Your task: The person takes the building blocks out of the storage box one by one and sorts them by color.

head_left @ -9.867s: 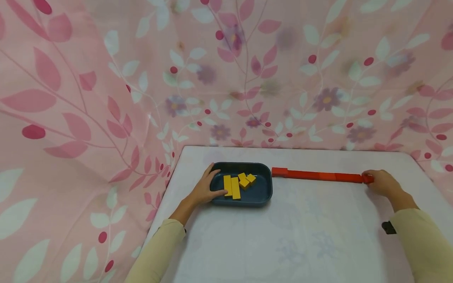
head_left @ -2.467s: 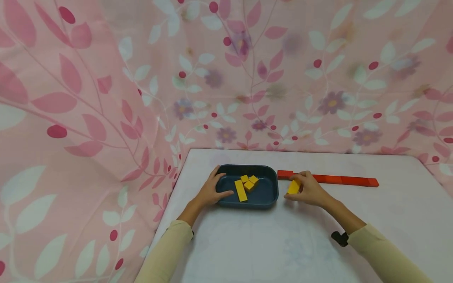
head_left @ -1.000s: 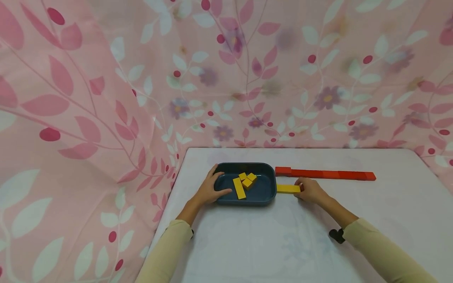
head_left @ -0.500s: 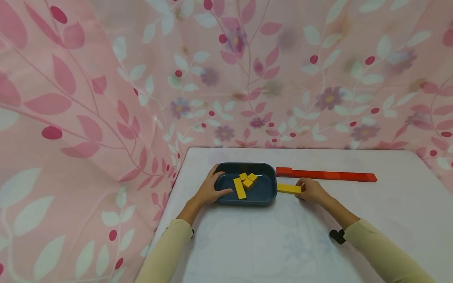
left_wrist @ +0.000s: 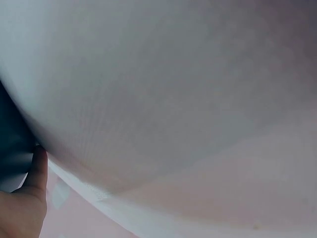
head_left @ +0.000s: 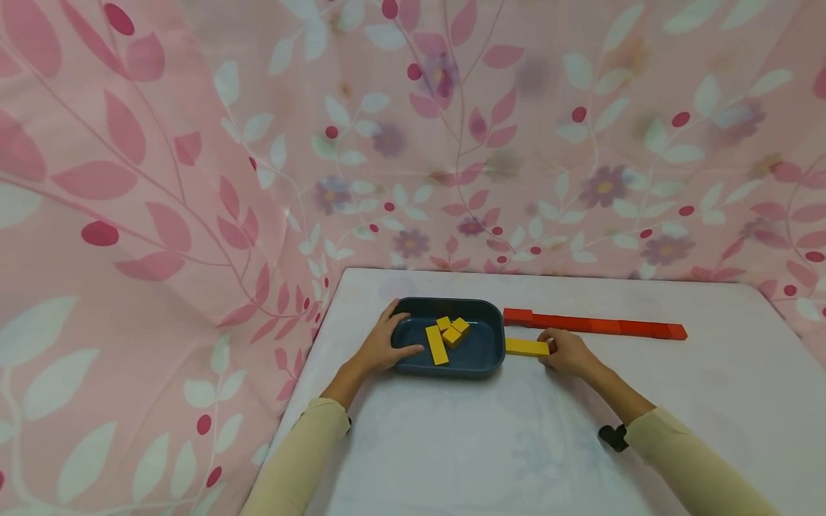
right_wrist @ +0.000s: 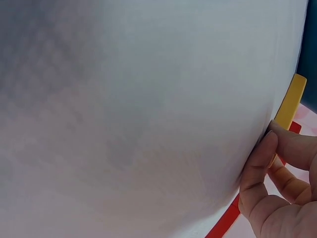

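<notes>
A dark blue tray (head_left: 480, 351) sits on the table, its left end gripped by my left hand (head_left: 381, 345) with thumb and fingers over the rim. Inside are a long yellow block (head_left: 437, 345) and several yellow cubes (head_left: 453, 335). Another long yellow block (head_left: 525, 347) lies flat outside, its left end against the tray's right side. My right hand (head_left: 569, 352) pinches this block's right end; the right wrist view shows thumb and fingers (right_wrist: 260, 168) around it. Behind runs a row of red blocks (head_left: 600, 325), starting at the tray's right side.
The table (head_left: 477, 451) has a white cloth. Its back edge meets a pink floral curtain (head_left: 503, 143), which also hangs along the left side. A small dark object (head_left: 613, 437) is by the right sleeve.
Earlier my right hand was at the red row's right end. It then held a long yellow block from the tray and laid it beside the tray. Over the last second the hands stay put.
</notes>
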`<state>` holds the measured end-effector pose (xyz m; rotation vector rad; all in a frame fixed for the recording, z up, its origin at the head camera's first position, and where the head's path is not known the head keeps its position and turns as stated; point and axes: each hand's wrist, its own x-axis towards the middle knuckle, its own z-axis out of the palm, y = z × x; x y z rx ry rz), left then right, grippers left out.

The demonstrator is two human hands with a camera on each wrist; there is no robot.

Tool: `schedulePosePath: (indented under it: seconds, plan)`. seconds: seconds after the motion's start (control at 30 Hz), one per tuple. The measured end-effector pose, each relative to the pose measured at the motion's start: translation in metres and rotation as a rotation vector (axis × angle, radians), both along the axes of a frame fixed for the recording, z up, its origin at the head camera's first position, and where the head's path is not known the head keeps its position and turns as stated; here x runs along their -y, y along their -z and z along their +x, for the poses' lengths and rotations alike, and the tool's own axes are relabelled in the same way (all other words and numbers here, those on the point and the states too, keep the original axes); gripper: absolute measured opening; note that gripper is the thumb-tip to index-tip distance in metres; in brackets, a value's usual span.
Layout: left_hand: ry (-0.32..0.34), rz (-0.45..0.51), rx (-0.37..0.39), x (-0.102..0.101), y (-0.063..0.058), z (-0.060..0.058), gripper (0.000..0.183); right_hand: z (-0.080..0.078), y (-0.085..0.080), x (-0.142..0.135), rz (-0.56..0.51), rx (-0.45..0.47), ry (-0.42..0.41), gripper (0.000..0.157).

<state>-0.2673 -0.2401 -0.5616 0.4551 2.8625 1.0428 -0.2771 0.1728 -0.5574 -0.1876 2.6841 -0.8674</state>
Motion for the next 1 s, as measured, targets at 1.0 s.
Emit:
schedulePosePath:
  seconds: [1.0]
  plan:
    - [-0.011,0.015,-0.009,0.000,-0.001,0.001,0.089,0.011,-0.003,-0.001,0.016,-0.039,-0.084,0.034]
